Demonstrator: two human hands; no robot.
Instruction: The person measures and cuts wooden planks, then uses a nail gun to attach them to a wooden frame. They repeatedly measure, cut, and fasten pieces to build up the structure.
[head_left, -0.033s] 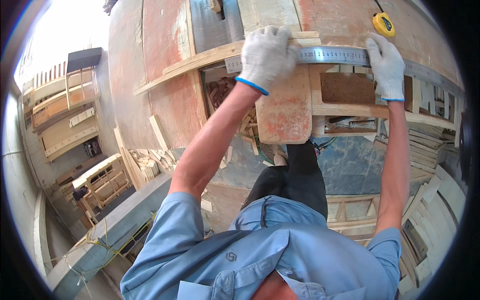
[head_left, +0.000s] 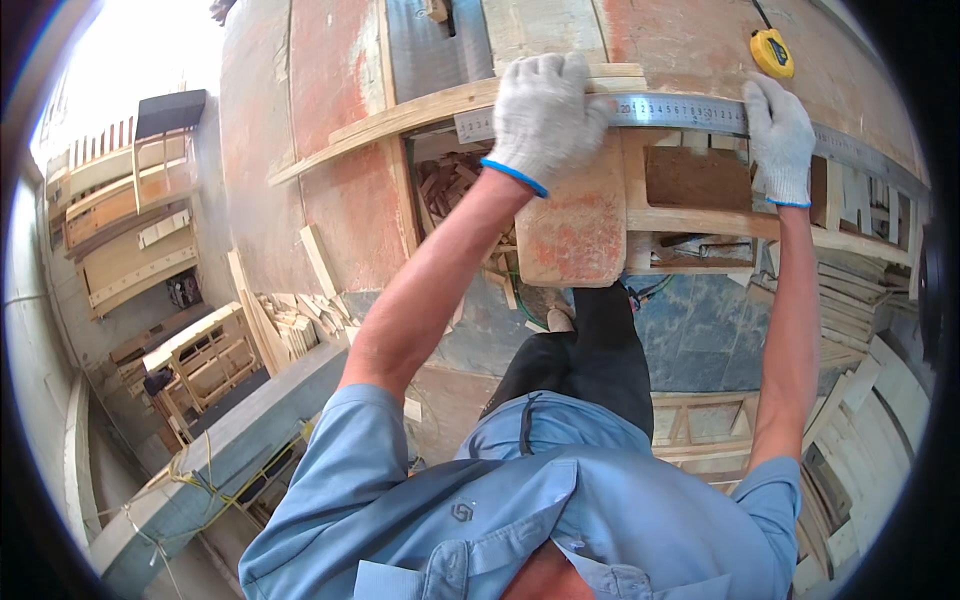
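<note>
My left hand (head_left: 548,118), in a white knit glove with a blue cuff, lies over a long steel ruler (head_left: 675,112) and a pale wooden strip (head_left: 420,112). Its fingers are bent over the strip's far side and partly hidden. Farther right, my right hand (head_left: 780,140), gloved the same way, is closed on the ruler, with fingertips at its far edge. The ruler runs left to right along the near side of the strip, its scale facing up. Under my left wrist a worn reddish board (head_left: 573,240) juts toward me.
A yellow tape measure (head_left: 772,52) rests beyond my right hand on the worn bench top (head_left: 340,60). Wood offcuts (head_left: 445,185) fill an opening below the ruler. Wooden frames (head_left: 205,355) stand at left, past a grey beam (head_left: 215,450). Stacked slats (head_left: 845,310) lie at right.
</note>
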